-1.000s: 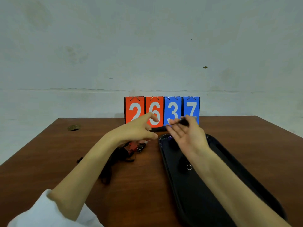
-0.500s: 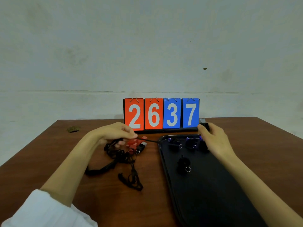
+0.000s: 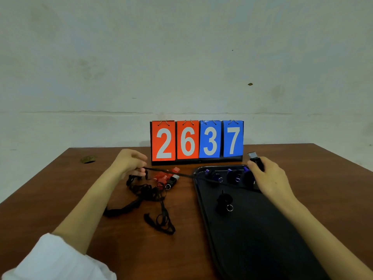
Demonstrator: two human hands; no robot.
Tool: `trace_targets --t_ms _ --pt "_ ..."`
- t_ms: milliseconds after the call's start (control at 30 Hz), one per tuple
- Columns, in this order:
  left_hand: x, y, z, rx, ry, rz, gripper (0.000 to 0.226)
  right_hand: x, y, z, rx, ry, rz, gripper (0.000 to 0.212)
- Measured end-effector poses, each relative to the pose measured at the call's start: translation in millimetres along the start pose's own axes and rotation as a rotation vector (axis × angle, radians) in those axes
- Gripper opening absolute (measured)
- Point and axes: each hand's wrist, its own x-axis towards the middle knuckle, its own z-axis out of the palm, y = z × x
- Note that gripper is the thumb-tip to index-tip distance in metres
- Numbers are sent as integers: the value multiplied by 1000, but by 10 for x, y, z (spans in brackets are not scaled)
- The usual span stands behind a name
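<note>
**Hands apart over whistles and a tray**

Vs. a sec ago, when both hands were raised close together in front of the scoreboard, they're now lowered and well apart. Vs. half a sec ago, almost nothing differs.

L hand (image 3: 129, 162) is over the table's left-centre, fingers curled, pinching one end of a thin black lanyard cord (image 3: 171, 172). R hand (image 3: 270, 178) is at the far right corner of the tray, fingers wrapped round a black whistle (image 3: 256, 159) – lifted just above the tray's far rim.

The black tray (image 3: 199, 199) lies on the right and runs toward the viewer. Inside, along the far end: a row of three dark whistles w/ purple parts (image 3: 214, 175), the rightmost partly behind the R hand. Nearer the middle sits one all-black whistle w/ a metal ring (image 3: 224, 201).

The held whistle's long axis runs roughly away from the viewer, silver mouthpiece pointing to the far side and slightly left. The cord is stretched straight, left to right, from the L fingers to the tray's left rim – past that it's hard to follow against the black.

On the brown table (image 3: 60, 188), between L hand and tray: red whistles (image 3: 163, 176), a black one w/ silver tip (image 3: 172, 180), and a tangle of black lanyards (image 3: 149, 193). Behind stands a flip scoreboard (image 3: 196, 141) reading 2637. A white sleeve (image 3: 56, 259) shows bottom left.
</note>
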Motion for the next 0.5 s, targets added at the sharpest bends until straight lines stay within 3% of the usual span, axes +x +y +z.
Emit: trace_targets --t_ms 67,167,267,300,367,433,500 --pt "26 -44 74 342 27 80 11 -28 -54 6 91 -24 -10 15" --pt "-24 -67 256 929 114 184 21 -92 -221 15 389 -136 38 23" --pt "-120 -13 507 1046 277 344 24 -109 -399 86 523 -305 46 27" --pt "-160 40 586 936 250 432 22 -114 -451 119 522 -342 31 29" --pt "-344 216 728 470 9 505 18 -130 -558 182 542 -366 9 32" --pt "-631 416 843 -90 -323 419 22 -138 -652 226 623 -330 4 26" --pt "-832 517 931 -483 -503 313 29 -120 -717 255 685 -236 29 20"
